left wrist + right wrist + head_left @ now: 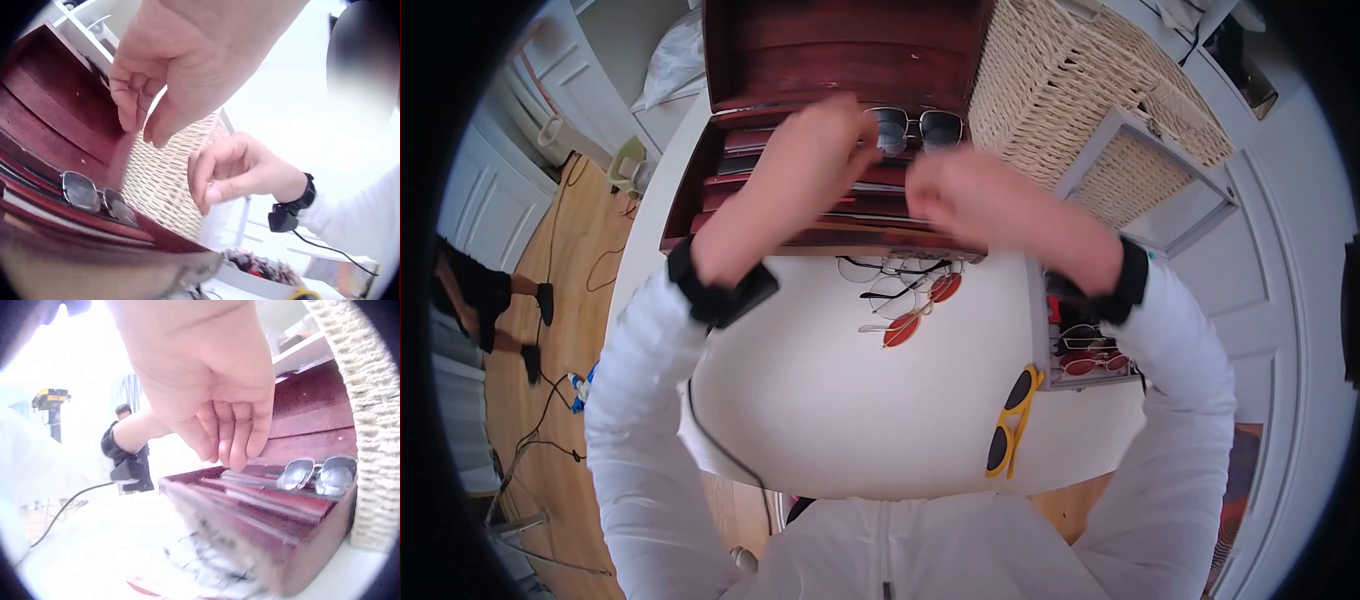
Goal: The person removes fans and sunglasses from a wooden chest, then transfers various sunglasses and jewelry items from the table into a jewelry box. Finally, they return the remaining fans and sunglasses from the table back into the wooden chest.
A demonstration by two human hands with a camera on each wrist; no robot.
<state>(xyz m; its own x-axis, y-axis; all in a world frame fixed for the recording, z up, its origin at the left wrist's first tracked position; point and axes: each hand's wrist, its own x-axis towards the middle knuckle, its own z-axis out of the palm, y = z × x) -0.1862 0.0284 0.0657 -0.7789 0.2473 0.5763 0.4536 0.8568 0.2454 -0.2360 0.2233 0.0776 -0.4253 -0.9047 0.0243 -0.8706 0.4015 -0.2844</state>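
Observation:
Both hands hover over a dark red wooden box (812, 240) with its lid raised, and neither holds anything. My left hand (815, 150) is above the box's middle, its fingers loosely bent downward in the left wrist view. Just to the right, my right hand (975, 195) hangs near the box's front right corner, fingers relaxed and bent. Behind and between them, metal-framed sunglasses (941, 128) with dark lenses lie at the back of the box. Slats divide the inside into rows. In the right wrist view the left hand is hidden behind the right.
On the white table (800, 400), thin-framed glasses and red-lensed glasses (901, 330) lie before the box. Yellow sunglasses (999, 449) rest near the front edge. A grey case (1040, 345) holding more glasses stands at right, below a woven basket (1040, 85). Another person (475, 290) is at far left.

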